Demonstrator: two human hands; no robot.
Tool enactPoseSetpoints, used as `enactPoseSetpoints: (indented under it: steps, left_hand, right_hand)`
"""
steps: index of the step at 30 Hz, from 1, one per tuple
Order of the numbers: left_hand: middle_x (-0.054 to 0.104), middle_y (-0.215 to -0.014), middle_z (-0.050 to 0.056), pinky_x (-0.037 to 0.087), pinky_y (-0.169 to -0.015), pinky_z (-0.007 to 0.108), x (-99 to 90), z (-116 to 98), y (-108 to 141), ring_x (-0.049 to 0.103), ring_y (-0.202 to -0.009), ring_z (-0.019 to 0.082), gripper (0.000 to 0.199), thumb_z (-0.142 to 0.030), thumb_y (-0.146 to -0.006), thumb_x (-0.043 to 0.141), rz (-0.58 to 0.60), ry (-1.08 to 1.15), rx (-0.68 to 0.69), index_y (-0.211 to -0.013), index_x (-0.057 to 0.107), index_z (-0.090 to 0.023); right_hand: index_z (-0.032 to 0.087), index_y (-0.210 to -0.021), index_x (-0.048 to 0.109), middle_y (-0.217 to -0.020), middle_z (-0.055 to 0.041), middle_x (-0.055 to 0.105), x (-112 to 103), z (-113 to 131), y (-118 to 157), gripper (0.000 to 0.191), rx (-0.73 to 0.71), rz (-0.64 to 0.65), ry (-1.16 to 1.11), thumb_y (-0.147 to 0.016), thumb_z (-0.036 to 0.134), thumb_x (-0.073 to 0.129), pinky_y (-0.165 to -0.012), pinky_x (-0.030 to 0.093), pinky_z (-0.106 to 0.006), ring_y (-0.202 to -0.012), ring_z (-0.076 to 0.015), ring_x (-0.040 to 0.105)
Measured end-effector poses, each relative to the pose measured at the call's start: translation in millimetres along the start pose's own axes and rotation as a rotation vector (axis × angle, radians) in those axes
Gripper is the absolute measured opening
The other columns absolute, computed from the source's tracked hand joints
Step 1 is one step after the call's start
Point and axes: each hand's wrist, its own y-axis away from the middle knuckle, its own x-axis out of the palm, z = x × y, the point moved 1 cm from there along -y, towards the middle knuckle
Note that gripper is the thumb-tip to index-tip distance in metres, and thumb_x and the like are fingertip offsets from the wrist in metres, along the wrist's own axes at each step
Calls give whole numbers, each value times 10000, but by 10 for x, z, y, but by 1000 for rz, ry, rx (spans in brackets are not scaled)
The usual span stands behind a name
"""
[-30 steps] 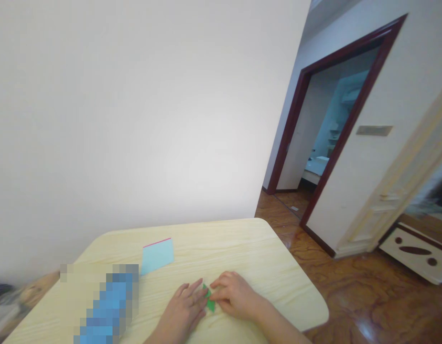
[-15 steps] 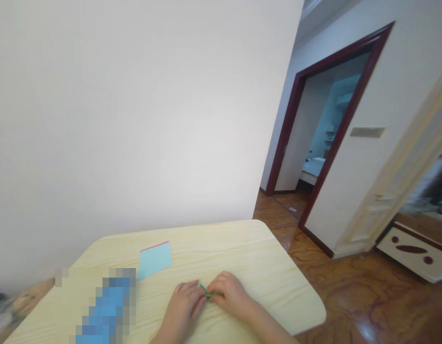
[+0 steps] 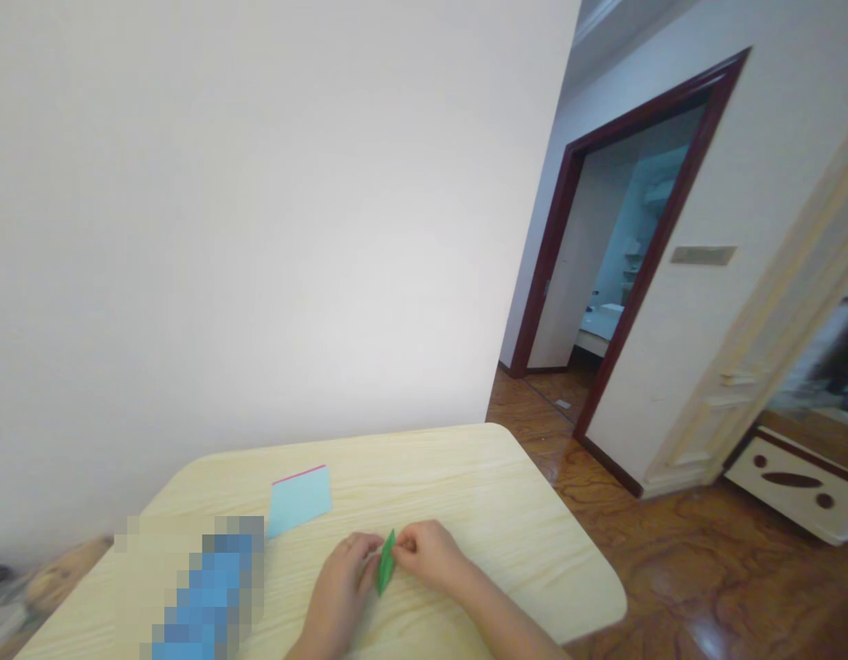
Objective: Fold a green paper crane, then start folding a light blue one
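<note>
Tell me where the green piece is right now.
Low in the head view, just left of centre, the green piece is between the left hand and right hand, over the pale table.

We count one table (image 3: 526, 541) | over the table, our two hands: one left hand (image 3: 342, 582), one right hand (image 3: 428, 555) | over the table too, one green piece (image 3: 386, 563) | on the table, one light blue sheet (image 3: 301, 500), one blurred blue object (image 3: 207, 596) | right of the table, one door frame (image 3: 655, 247), one wall plate (image 3: 703, 255), one drawer front (image 3: 785, 502) bearing three dark marks (image 3: 792, 479)
</note>
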Motion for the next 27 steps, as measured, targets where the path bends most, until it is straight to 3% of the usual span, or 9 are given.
enactPoseSetpoints:
  steps: [7, 14, 19, 27]
  left_hand:
    - [708, -858, 28, 459, -754, 299, -38, 14, -11, 615, -822, 199, 224, -168, -773, 525, 87, -106, 107, -857, 708, -267]
    - [705, -933, -5, 457, -777, 313, -64, 66, -17, 611, -895, 207, 216, -237, -791, 562, 105, -159, 161, -929, 685, -346]
    - [700, -907, 17, 479, -767, 300, -63, 120, -13, 621, -868, 199, 187, -289, -793, 567, 88, -161, 181, -923, 695, -331]
    - [699, -919, 10, 492, -774, 288, -86, 127, -26, 626, -871, 185, 196, -323, -791, 571, 87, -153, 205, -949, 685, -350]
  right_hand:
    - [216, -824, 674, -697, -8, 686, -7, 40, -1, 146, -20, -6, 77, -733, 297, 594, -543, 358, -208, -619, -150, 588]
    - [264, -902, 672, -861, -6, 659, -79, 21, 102, 155, -227, 26, 94, -791, 237, 567, -738, 381, -207, -862, -152, 566]
    - [274, -947, 666, -868, -6, 663, -84, -31, 136, 165, -394, 19, 168, -815, 263, 568, -763, 379, -223, -860, -161, 553]
    - [258, -873, 683, -817, 6, 681, -55, -62, 54, 125, -413, 30, 191, -820, 280, 571, -736, 379, -226, -806, -155, 558]
